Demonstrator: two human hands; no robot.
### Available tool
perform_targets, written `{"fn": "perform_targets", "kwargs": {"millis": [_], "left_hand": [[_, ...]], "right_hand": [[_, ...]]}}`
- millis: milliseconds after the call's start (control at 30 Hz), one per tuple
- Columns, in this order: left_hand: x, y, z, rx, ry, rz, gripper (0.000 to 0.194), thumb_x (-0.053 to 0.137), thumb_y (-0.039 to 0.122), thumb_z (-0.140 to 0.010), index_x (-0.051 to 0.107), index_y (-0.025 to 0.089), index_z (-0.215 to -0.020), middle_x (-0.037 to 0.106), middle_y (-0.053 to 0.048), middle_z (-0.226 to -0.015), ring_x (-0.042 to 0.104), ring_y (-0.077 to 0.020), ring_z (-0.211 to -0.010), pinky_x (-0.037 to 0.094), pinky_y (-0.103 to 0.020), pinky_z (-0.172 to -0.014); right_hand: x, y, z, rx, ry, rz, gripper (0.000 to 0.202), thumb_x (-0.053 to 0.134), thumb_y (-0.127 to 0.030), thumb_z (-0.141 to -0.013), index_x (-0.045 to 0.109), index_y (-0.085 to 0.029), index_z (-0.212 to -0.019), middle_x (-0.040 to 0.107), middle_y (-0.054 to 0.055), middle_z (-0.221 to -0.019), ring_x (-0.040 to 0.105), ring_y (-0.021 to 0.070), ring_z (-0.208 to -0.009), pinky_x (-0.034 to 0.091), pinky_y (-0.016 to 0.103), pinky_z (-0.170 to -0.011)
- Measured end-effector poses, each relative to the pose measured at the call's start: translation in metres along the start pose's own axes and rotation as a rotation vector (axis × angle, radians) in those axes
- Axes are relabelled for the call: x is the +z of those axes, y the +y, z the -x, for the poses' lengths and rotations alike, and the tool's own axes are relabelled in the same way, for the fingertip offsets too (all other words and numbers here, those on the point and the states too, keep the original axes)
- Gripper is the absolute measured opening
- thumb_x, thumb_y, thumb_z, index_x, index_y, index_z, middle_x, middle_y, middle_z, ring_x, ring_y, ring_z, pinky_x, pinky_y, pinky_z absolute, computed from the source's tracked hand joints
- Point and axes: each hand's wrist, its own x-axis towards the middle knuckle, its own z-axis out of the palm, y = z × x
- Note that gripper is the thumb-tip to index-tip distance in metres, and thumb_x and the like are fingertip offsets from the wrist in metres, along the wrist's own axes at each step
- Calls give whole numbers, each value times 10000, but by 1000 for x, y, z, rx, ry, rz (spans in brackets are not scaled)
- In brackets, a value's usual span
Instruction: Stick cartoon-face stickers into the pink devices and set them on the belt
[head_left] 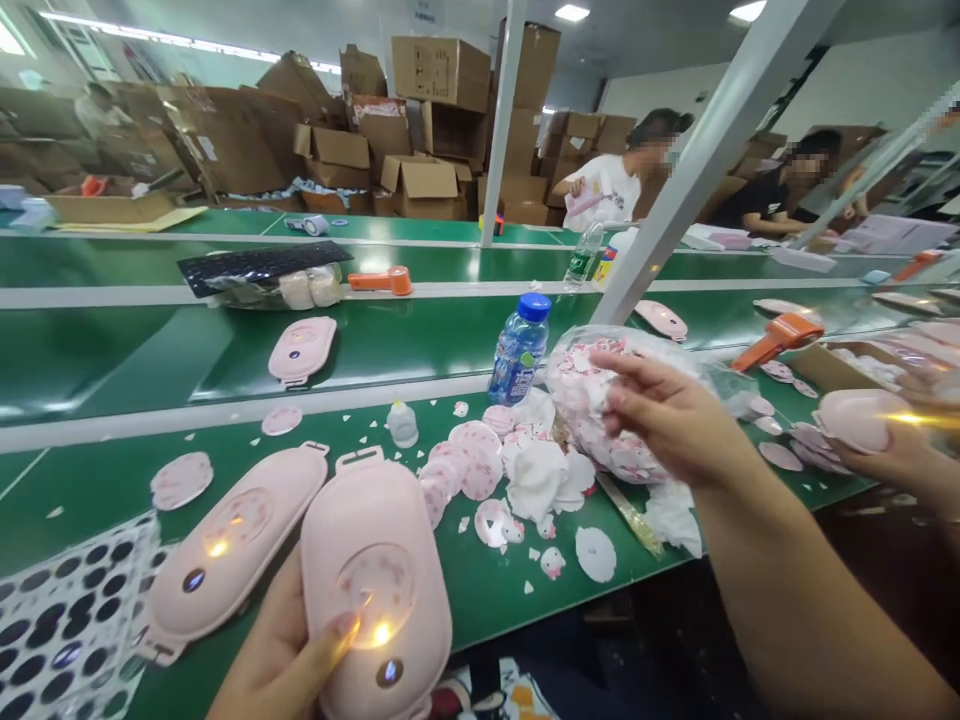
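My left hand point(281, 650) grips a pink oval plastic device point(375, 570), its thumb lying on the front near a lit spot. The device has a round patterned patch, a small dark oval window and a strap loop at its upper end. Left of it, a similar pink device point(232, 540) lies on the green bench. My right hand point(660, 410) is at a clear plastic bag point(630, 460) of small white-and-pink cat-face pieces, fingers bent, with a gap between thumb and index finger. Pink patterned discs point(476, 460) and crumpled white pieces point(536, 475) lie between my hands.
A blue-capped bottle point(519, 350) and a small white dropper bottle point(403, 425) stand behind the discs. A perforated sheet point(67, 620) lies at lower left. Another pink device point(302, 350) rests on the green conveyor. At right, another person's hand point(907, 450) holds a pink device.
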Motion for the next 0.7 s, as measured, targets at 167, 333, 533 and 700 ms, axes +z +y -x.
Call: {"fn": "perform_targets", "kwargs": {"millis": [167,333,533,700], "left_hand": [[2,-3,0,85,-62,68,851,756,330,-761,334,279,-1498,580,-102,-1394,547,-337,-1253,548,-375,-930],[-1,-8,3,85,-124,66,815,703,290,-824,274,278,-1516,570,-119,-1396,561,-325,-1232,533,-400,-944],[-4,-11,1,121,-165,54,760,703,256,-829,328,280,-1490,591,-110,-1361,589,-310,-1189,532,-386,-934],[-1,-13,1,120,-202,74,725,693,235,-841,349,305,-1475,567,-95,-1391,579,-301,-1204,531,-373,-935]], "right_hand": [[81,-45,52,85,-310,-425,261,674,-270,-770,699,-180,-1014,685,31,-771,655,136,-672,578,283,-633],[118,-56,72,-46,-349,-406,345,633,-155,-726,688,-179,-1065,707,65,-950,652,133,-751,581,279,-697],[123,-55,77,-201,-309,-349,302,672,-123,-758,675,-196,-1051,666,20,-850,598,111,-681,551,264,-656],[123,-52,76,-339,-227,-317,307,680,-99,-763,692,-208,-1050,523,18,-874,563,145,-824,524,310,-743]]}}
